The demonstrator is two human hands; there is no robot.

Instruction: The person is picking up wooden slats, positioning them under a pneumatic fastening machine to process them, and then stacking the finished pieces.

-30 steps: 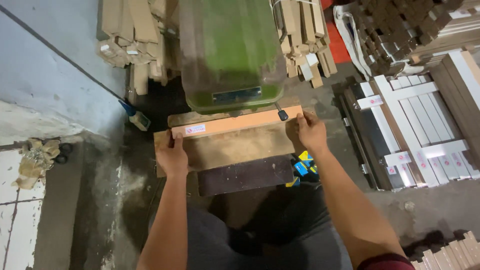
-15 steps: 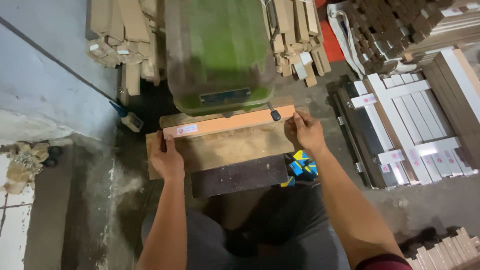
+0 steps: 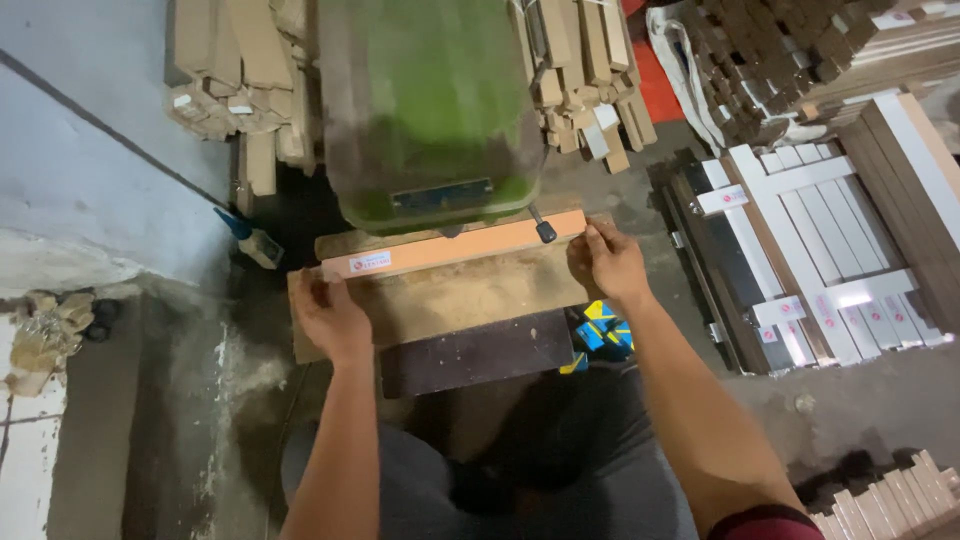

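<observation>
A long orange-brown wooden strip (image 3: 470, 246) with a small white label lies across a dusty work table (image 3: 470, 295) in front of a green machine (image 3: 430, 100). My left hand (image 3: 328, 318) presses on the strip's left end and my right hand (image 3: 608, 262) holds its right end beside a small black knob (image 3: 546, 233). Both hands pinch the strip against the table, fingers on its near edge.
Stacks of cut wood pieces (image 3: 240, 80) flank the machine on both sides. Flat white and brown panels (image 3: 830, 260) lie on the floor at right. A dark board (image 3: 475, 352) sits at the table's near edge, a blue and yellow object (image 3: 602, 332) beside it.
The hands keep their grip on the strip's ends. The view has shifted slightly, with the strip and machine sitting a little lower-left in frame.
</observation>
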